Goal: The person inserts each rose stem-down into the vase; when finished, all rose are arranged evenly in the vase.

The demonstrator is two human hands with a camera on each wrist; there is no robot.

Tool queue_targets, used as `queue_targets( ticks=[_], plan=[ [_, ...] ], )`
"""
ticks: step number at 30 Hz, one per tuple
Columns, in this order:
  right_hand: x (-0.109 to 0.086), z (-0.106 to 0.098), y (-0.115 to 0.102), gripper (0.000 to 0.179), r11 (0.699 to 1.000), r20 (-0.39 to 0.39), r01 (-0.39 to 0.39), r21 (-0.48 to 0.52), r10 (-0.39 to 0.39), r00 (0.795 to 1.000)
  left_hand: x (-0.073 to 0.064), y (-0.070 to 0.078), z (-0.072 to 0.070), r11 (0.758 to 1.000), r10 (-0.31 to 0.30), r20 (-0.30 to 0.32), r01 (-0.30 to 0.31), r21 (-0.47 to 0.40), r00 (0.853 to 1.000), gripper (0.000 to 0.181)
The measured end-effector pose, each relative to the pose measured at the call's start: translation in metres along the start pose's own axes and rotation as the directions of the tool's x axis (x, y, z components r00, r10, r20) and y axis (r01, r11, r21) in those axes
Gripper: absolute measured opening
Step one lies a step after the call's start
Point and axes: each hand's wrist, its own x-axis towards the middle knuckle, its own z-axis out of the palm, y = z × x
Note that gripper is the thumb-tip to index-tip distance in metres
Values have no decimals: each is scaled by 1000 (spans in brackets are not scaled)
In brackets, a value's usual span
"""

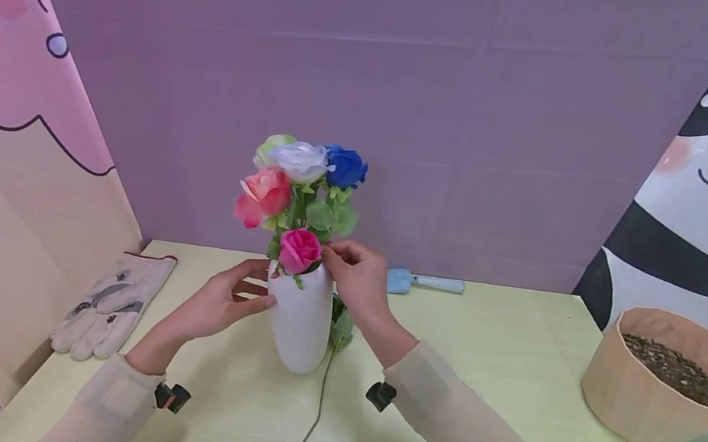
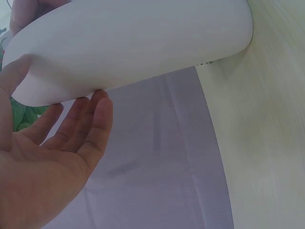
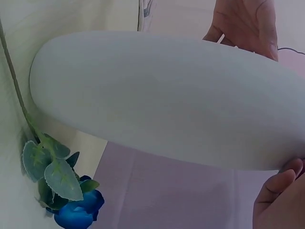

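Note:
A white vase (image 1: 299, 321) stands on the table, holding artificial roses: a pink rose (image 1: 300, 251) low in front, a coral rose (image 1: 265, 195), a pale white-lilac rose (image 1: 301, 161) and a blue rose (image 1: 346, 167). My left hand (image 1: 223, 301) holds the vase near its top from the left, thumb in front, fingertips against its side (image 2: 57, 157). At the right of the rim, my right hand (image 1: 359, 276) pinches at the edge of the pink rose, thumb and index finger together. Behind the vase's right side lies another blue rose (image 3: 78, 210), its bare stem (image 1: 321, 401) pointing toward me.
Gardening gloves (image 1: 114, 307) lie at the table's left edge. A light blue hand trowel (image 1: 427, 283) lies at the back edge, behind my right hand. On the right stands a tan fabric pot (image 1: 638, 405) with dark soil in it. A purple cloth (image 1: 414, 107) hangs behind the table.

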Motion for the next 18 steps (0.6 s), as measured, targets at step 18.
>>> queue_targets(
  ticks=[18],
  plan=[
    [-3, 0, 5, 18, 998, -35, 5, 55, -3, 999, 0, 0, 0, 1000, 9, 6, -9, 1, 1000, 65]
  ],
)
